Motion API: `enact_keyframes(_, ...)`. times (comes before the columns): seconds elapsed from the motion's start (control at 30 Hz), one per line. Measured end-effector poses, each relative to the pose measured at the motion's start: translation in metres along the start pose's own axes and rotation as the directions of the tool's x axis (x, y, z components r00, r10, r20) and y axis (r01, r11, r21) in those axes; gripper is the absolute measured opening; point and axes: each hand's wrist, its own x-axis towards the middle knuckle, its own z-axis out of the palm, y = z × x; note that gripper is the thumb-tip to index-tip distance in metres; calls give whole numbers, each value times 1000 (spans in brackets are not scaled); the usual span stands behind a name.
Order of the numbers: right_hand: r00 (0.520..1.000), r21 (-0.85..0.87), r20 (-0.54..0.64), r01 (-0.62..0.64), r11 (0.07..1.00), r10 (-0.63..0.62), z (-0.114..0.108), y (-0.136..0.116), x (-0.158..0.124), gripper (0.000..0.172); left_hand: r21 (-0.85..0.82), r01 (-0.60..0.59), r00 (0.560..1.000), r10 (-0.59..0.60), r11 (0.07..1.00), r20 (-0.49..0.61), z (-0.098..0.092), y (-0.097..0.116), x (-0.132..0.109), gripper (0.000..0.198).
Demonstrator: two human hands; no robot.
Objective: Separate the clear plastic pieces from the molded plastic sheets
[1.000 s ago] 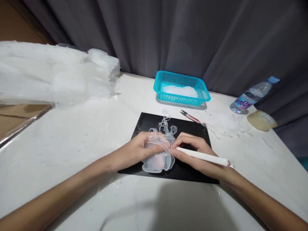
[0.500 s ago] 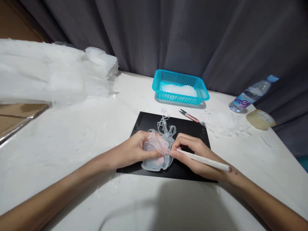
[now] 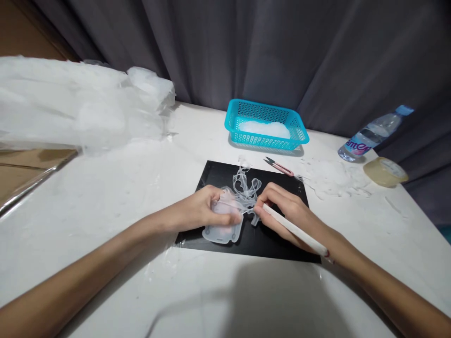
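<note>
My left hand (image 3: 207, 209) is closed around a translucent, frosted, flat moulded piece (image 3: 225, 229) with rounded corners and small round marks, held over a black mat (image 3: 278, 241). Curly translucent trimmings (image 3: 244, 185) spread from the piece's upper right side across the mat. In my right hand (image 3: 285, 209) lies a slim white pen-shaped tool (image 3: 299, 230), its rear end pointing back toward my wrist. The tool's tip is hidden by my fingers. My right thumb and forefinger are pinched close beside the trimmings; whether they also grip a strand I cannot tell.
Thread snips (image 3: 280, 166) lie at the mat's far edge. Behind stands a blue basket (image 3: 266, 140) with whitish pieces. Scattered clear scraps (image 3: 334, 180), a tape roll (image 3: 385, 172) and a water bottle (image 3: 375, 134) are to the right. Piled white translucent sheets (image 3: 88, 108) fill the left.
My right hand has moved right and slightly away, apart from the piece. The trimmings now stretch rightward from it. My left hand has shifted slightly left with the piece.
</note>
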Motion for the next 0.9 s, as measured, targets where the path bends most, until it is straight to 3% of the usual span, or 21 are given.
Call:
enact_keyframes(0.13, 995, 93, 53, -86, 992, 81, -5, -3, -4, 16, 12, -42, 999, 42, 999, -12, 2, -1, 0, 34)
enact_keyframes(0.33, 986, -198, -165, -27, 980, -6, -7, 1, -6, 34, -18, -70, 998, 70, 997, 2, 7, 4, -5, 35)
enact_keyframes(0.4, 992, -127, -126, -33, 991, 17, -6, -1, -6, 35, 21, -105, 994, 105, 994, -12, 7, 5, -7, 34)
enact_keyframes(0.47, 998, 23, 2, -60, 998, 60, -4, -5, -7, 32, 58, -132, 991, 133, 990, -18, 8, 5, -9, 32)
enact_keyframes(0.57, 983, 189, 117, -163, 968, 143, 6, -11, -7, 20, 92, -134, 991, 133, 987, 14, 7, 5, -12, 30)
enact_keyframes(0.73, 971, 302, 58, -239, 923, 232, 20, -7, -7, 5, 177, -108, 994, 106, 978, 18, 9, 5, -14, 34)
enact_keyframes(0.9, 980, 212, 69, -197, 957, 186, 12, -3, -6, 15, 159, -88, 996, 85, 983, 21, 13, 2, -7, 30)
